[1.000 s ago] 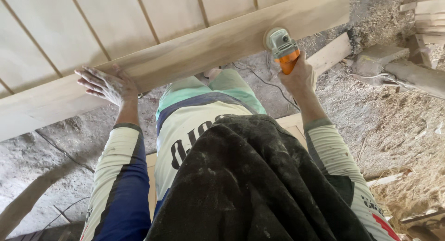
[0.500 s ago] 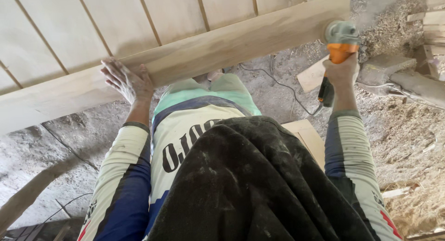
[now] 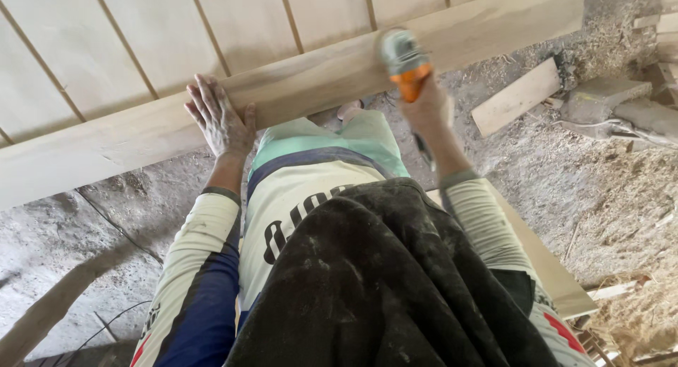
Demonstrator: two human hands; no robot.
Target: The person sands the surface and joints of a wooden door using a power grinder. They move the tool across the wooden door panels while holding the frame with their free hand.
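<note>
1. Scene: a long plank (image 3: 296,98) runs diagonally from the left edge to the upper right of the frame, in front of a slatted panel (image 3: 141,49) that fills the upper left. Below it lies a dusty concrete floor (image 3: 106,233), with sawdust at right.
2. Left hand (image 3: 220,120): lies palm down on the plank's near edge, centre-left of the frame. Fingers (image 3: 205,98) are spread and flat, thumb out to the right; it holds nothing and only presses on the wood.
3. Right hand (image 3: 424,105): closed in a full grip round the rear body of a grinder (image 3: 404,60), upper centre of the frame. The tool's head is motion-blurred and sits over the plank's face; contact with the wood cannot be confirmed.
4. Cord (image 3: 424,151): a dark length hangs below the right wrist; its run beyond that is hidden.
5. Judgement on technique: the work looks like surfacing the plank. It goes best with the head held flat, light even pressure and steady passes along the grain, so that no hollows are dug.
6. Judgement on support: the left hand is well apart from the tool, which suits bracing the plank. The cord is best kept behind the wrist, off the disc's path.
7. Other: an offcut (image 3: 519,95) and blocks (image 3: 607,98) lie on the floor at upper right, well clear of both hands.
</note>
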